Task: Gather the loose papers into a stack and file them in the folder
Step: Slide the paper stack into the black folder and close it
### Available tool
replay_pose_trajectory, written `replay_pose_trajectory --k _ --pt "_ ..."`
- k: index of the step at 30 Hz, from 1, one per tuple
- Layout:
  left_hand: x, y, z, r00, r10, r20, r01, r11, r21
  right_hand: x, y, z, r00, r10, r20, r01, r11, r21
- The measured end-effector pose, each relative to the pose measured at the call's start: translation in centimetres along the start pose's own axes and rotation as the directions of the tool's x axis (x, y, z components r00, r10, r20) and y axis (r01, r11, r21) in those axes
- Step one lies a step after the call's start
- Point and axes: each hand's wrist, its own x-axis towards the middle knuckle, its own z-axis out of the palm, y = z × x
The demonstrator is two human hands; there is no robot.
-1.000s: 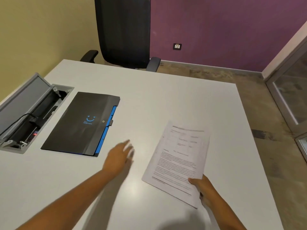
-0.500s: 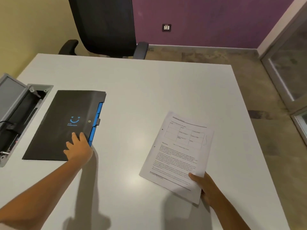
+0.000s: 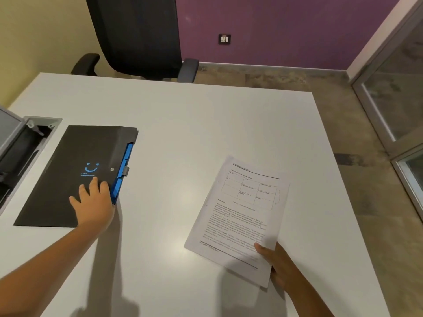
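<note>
A black folder with a blue smiley print and blue tabs along its right edge lies closed at the left of the white table. My left hand holds its near right corner, fingers spread on the cover and the thumb at the blue edge. A stack of printed papers sits tilted at the right of the table. My right hand holds it by the near right corner, thumb on top and fingers underneath.
An open cable box with a raised grey lid is set into the table's left edge beside the folder. A black office chair stands behind the far edge. A glass door and bare floor lie to the right.
My left hand moved left from the middle of the table onto the folder's near right corner and settled there. My right hand kept hold of the papers.
</note>
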Motion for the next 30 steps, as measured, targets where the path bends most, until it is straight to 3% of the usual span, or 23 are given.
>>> replay_pose_trajectory --k 8,16,20,26,30 --pt "-0.1 -1.6 -2.3 0.996 0.029 -0.087 -0.040 0.991 -0.127 0.4 0.3 0.6 0.994 0.006 -0.111 -0.003 1.000 0.020" --pt "-2.8 -1.6 -5.1 0.977 0.090 -0.193 -0.107 0.991 -0.075 -1.5 0.1 1.5 0.968 -0.044 -0.246 0.036 0.999 -0.035" --pt "-6.2 0.1 -6.5 0.964 0.097 -0.249 -0.175 0.933 -0.313 -2.6 -1.1 2.4 0.953 -0.105 -0.283 0.107 0.994 -0.008" --pt "-12.6 4.0 -6.7 0.947 0.192 -0.258 -0.293 0.846 -0.446 -4.5 -5.0 5.4 0.909 -0.284 -0.306 0.274 0.959 -0.078" --pt "-16.0 6.9 -6.6 0.937 0.237 -0.257 -0.344 0.750 -0.565 -6.0 -6.6 8.2 0.842 -0.428 -0.328 0.392 0.904 -0.171"
